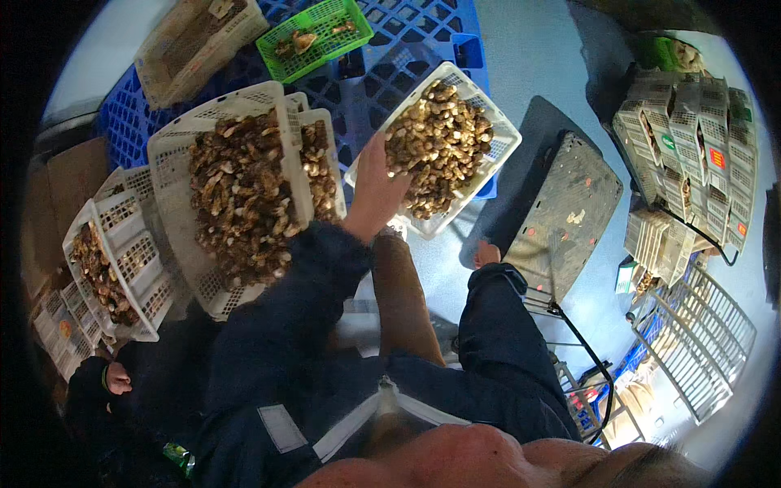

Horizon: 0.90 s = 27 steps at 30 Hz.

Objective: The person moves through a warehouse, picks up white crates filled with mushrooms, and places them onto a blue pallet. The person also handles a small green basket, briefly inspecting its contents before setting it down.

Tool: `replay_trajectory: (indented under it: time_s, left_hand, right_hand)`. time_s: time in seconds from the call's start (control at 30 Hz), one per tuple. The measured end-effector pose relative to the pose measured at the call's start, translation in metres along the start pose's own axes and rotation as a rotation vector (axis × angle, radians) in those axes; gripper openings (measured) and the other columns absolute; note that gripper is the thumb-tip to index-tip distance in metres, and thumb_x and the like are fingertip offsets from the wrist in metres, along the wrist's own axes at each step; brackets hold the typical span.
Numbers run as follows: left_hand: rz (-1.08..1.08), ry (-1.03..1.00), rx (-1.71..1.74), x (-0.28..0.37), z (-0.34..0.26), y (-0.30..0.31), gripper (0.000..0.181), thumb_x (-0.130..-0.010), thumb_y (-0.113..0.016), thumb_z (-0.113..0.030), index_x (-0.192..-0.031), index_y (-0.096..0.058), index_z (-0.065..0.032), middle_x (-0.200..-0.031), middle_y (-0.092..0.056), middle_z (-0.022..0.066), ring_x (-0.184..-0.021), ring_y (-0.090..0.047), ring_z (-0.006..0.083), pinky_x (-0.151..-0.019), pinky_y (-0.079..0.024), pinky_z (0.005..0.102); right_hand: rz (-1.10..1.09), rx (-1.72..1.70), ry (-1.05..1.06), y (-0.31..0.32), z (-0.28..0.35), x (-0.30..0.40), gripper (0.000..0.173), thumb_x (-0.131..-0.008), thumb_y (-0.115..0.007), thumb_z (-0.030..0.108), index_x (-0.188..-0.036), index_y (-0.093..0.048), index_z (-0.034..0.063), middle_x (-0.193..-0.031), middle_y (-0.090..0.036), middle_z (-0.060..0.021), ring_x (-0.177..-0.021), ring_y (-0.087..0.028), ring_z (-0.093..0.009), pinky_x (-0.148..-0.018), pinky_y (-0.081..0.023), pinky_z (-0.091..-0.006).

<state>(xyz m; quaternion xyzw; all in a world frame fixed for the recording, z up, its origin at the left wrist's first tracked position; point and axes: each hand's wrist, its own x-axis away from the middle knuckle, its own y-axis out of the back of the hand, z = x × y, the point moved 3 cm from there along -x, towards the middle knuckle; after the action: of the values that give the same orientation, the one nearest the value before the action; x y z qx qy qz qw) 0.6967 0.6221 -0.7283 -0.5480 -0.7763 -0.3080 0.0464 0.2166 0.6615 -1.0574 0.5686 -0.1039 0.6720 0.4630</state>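
Note:
My left hand point(378, 189) reaches over the near left side of a white perforated plastic basket point(516, 137), its fingers against the brown and pale mushrooms point(439, 146) heaped inside; whether it grips any is unclear. My right hand point(487, 254) is apart from the basket, below and right of it, partly hidden by its sleeve, and its fingers cannot be made out. Left of my left hand stand larger white baskets point(168, 158) filled with similar mushrooms point(244, 189). A blue plastic pallet point(390, 30) lies beyond.
A green basket point(366, 30) with a few pieces and a worn crate point(201, 67) sit on the pallet. A dark platform cart point(567, 207) is at right, near stacked white baskets point(689, 140) and a metal rack point(689, 341). Another person's hand point(118, 378) shows at lower left.

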Motion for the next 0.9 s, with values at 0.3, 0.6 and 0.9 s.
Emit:
replay_trajectory:
  time_s: [0.3,0.6,0.9]
  left_hand:
    - [0.131,0.462,-0.162,-0.174,0.202,-0.094,0.084,-0.087,-0.062,-0.038,-0.146,-0.011,-0.0092,-0.151,-0.011,0.0125,-0.137,-0.016,0.0358,-0.116,-0.024,0.0518]
    - [0.223,0.084,-0.667,-0.186,0.233,-0.133,0.048,-0.085,-0.059,-0.039,-0.125,-0.050,-0.0138,-0.126,-0.042,0.0180,-0.107,-0.042,0.0449,-0.083,-0.039,0.0633]
    - [0.110,0.408,0.111,0.004,0.085,-0.114,0.030,-0.080,-0.059,-0.026,-0.098,-0.059,-0.0014,-0.107,-0.052,0.0229,-0.095,-0.050,0.0370,-0.078,-0.043,0.0491]
  right_hand:
    - [0.147,-0.218,0.113,-0.039,0.134,-0.056,0.042,-0.087,-0.058,0.040,-0.113,-0.052,0.0079,-0.088,-0.050,-0.0023,-0.088,-0.050,-0.020,-0.083,-0.042,-0.0434]
    - [0.077,-0.582,-0.180,-0.049,0.155,-0.044,0.043,-0.091,-0.052,0.039,-0.125,-0.046,0.0142,-0.116,-0.051,-0.0047,-0.100,-0.053,-0.019,-0.084,-0.043,-0.0361]
    - [-0.354,-0.584,-0.018,0.103,0.173,0.128,0.060,-0.094,-0.043,0.045,-0.137,-0.035,0.0046,-0.136,-0.036,-0.0095,-0.119,-0.037,-0.026,-0.102,-0.030,-0.0397]
